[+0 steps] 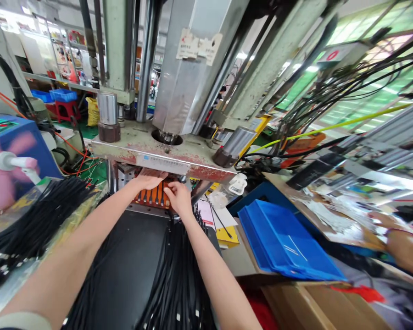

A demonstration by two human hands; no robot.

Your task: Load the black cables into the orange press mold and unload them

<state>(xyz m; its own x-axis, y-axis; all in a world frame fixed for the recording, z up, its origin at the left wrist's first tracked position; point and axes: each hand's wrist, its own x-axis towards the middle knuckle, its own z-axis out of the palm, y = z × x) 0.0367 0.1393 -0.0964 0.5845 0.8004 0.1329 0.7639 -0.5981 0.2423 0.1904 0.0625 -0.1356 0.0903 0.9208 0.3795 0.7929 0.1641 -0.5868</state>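
Note:
An orange-brown slotted fixture (pixel 147 197) sits under the press plate, with several black cable ends lying side by side in it. My left hand (pixel 151 178) lies flat over the fixture's back part, fingers stretched out beneath the plate's front edge. At the fixture's right end, my right hand (pixel 179 197) has its thumb and forefinger pinched on a black cable; the exact grip is partly hidden. Below my right wrist, a thick bunch of black cables (pixel 174 275) hangs over the black work surface (pixel 131 261).
Red-edged press plate (pixel 165 164) passes just above my hands. Another cable pile (pixel 37 220) lies left, near a pink fan (pixel 7 160). Stacked blue trays (pixel 285 243) and a cardboard box (pixel 306 302) stand right. A co-worker's hand (pixel 402 243) shows at far right.

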